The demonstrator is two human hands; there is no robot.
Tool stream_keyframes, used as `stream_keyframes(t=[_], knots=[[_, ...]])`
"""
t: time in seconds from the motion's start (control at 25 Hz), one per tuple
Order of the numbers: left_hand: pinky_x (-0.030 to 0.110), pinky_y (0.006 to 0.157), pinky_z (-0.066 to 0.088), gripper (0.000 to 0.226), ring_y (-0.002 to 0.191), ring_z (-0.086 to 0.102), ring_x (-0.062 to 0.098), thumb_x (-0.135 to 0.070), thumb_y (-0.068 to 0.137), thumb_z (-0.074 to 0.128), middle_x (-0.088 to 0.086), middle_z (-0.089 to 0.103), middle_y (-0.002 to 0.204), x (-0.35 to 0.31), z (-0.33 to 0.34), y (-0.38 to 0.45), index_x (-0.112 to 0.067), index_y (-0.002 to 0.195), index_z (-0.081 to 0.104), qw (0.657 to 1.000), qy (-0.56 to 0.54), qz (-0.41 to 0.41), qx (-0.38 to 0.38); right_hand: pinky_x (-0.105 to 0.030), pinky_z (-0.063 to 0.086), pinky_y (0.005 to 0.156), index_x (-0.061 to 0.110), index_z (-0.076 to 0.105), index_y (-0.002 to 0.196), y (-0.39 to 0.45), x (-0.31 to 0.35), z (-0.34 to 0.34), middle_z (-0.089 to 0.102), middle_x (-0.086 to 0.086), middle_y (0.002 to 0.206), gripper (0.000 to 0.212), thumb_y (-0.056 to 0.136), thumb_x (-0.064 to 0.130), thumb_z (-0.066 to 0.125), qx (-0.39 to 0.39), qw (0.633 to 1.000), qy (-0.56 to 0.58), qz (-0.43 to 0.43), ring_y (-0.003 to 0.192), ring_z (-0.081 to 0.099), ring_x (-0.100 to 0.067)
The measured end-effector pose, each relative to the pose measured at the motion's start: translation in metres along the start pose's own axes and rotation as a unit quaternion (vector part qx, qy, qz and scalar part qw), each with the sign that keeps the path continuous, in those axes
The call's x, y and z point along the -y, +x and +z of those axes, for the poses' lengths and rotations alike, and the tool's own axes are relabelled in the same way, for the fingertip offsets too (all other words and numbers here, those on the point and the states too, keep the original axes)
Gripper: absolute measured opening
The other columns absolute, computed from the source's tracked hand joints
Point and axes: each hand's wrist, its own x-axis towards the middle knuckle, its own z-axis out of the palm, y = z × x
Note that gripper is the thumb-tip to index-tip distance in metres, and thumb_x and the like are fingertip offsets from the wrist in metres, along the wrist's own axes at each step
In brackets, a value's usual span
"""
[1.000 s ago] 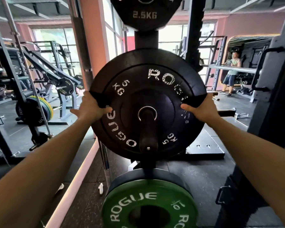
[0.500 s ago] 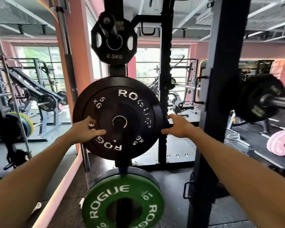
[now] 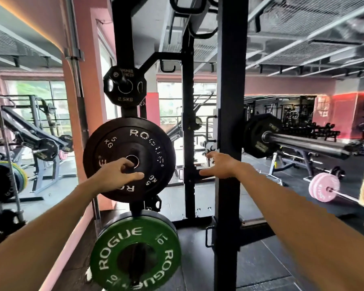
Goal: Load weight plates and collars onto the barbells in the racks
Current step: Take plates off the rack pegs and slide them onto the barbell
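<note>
Pink gym walls and windows back a black rack upright (image 3: 229, 143) at frame centre. Left of it, a black 5 kg plate (image 3: 135, 143) hangs on a peg between a 2.5 kg plate (image 3: 124, 86) above and a green 10 kg plate (image 3: 135, 252) below. Left hand (image 3: 116, 175) lies over its face, fingers loose; right hand (image 3: 221, 164) hangs spread, empty, before the upright. Loaded barbell (image 3: 303, 143) sits right.

Black 5 kg plate (image 3: 129, 159): matt rubber, worn white lettering. Green 10 kg plate (image 3: 135, 252): smooth, slight sheen. Barbell sleeve (image 3: 303, 143): dark glossy metal. Rack upright (image 3: 229, 127): matt black metal.
</note>
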Motion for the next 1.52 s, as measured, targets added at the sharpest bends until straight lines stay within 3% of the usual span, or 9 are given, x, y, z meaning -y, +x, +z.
stream_keyframes(t=[0.28, 0.4, 0.6, 0.84, 1.0, 1.2, 1.52], knots=[[0.029, 0.090, 0.039, 0.062, 0.107, 0.056, 0.018, -0.059, 0.076, 0.072, 0.003, 0.060, 0.125, -0.083, 0.030, -0.095, -0.025, 0.126, 0.057, 0.999, -0.001, 0.043, 0.026, -0.038, 0.039, 0.109, 0.016, 0.031, 0.147, -0.129, -0.042, -0.046, 0.041, -0.006, 0.149, 0.083, 0.081, 0.048, 0.070, -0.019, 0.999, -0.026, 0.036, 0.133, 0.044, -0.025], [0.031, 0.091, 0.041, 0.063, 0.112, 0.056, 0.021, -0.059, 0.077, 0.070, 0.005, 0.059, 0.128, -0.127, 0.049, -0.120, -0.024, 0.128, 0.056, 0.996, -0.017, 0.062, 0.054, -0.035, 0.038, 0.108, 0.016, 0.032, 0.147, -0.182, -0.074, -0.068, 0.040, -0.006, 0.149, 0.081, 0.082, 0.047, 0.069, -0.028, 0.997, -0.039, 0.066, 0.131, 0.046, -0.025], [0.030, 0.086, 0.038, 0.065, 0.107, 0.051, 0.019, -0.062, 0.078, 0.068, 0.004, 0.056, 0.129, -0.215, 0.082, -0.135, -0.024, 0.130, 0.053, 0.989, -0.027, 0.105, 0.102, -0.033, 0.038, 0.105, 0.015, 0.033, 0.146, -0.252, -0.144, -0.121, 0.041, -0.007, 0.149, 0.083, 0.081, 0.051, 0.069, -0.047, 0.988, -0.059, 0.135, 0.132, 0.045, -0.027], [0.031, 0.089, 0.040, 0.060, 0.113, 0.055, 0.023, -0.055, 0.077, 0.074, 0.007, 0.058, 0.127, -0.317, 0.153, -0.124, -0.023, 0.125, 0.057, 0.983, -0.066, 0.138, 0.098, -0.032, 0.039, 0.100, 0.014, 0.034, 0.145, -0.299, -0.242, -0.175, 0.044, -0.010, 0.146, 0.078, 0.084, 0.047, 0.069, -0.077, 0.977, -0.049, 0.195, 0.129, 0.047, -0.028], [0.033, 0.094, 0.042, 0.061, 0.113, 0.055, 0.022, -0.057, 0.075, 0.074, 0.006, 0.059, 0.125, -0.379, 0.215, -0.097, -0.025, 0.124, 0.056, 0.981, -0.060, 0.147, 0.108, -0.031, 0.040, 0.098, 0.015, 0.038, 0.142, -0.292, -0.318, -0.203, 0.047, -0.008, 0.144, 0.074, 0.083, 0.047, 0.069, -0.080, 0.973, -0.053, 0.208, 0.126, 0.049, -0.026], [0.030, 0.084, 0.039, 0.054, 0.104, 0.054, 0.022, -0.051, 0.077, 0.073, 0.003, 0.059, 0.114, -0.444, 0.282, -0.054, -0.026, 0.122, 0.056, 0.986, -0.071, 0.123, 0.085, -0.031, 0.037, 0.105, 0.010, 0.032, 0.146, -0.242, -0.409, -0.234, 0.042, -0.010, 0.148, 0.080, 0.084, 0.045, 0.068, -0.066, 0.978, -0.068, 0.188, 0.132, 0.044, -0.028], [0.030, 0.087, 0.044, 0.049, 0.104, 0.059, 0.025, -0.034, 0.079, 0.075, 0.006, 0.066, 0.112, -0.452, 0.307, 0.033, -0.018, 0.121, 0.057, 0.998, -0.030, 0.056, 0.005, -0.035, 0.038, 0.108, 0.013, 0.034, 0.146, -0.126, -0.463, -0.245, 0.043, -0.009, 0.148, 0.076, 0.087, 0.049, 0.063, -0.021, 0.991, -0.063, 0.113, 0.130, 0.046, -0.027]])
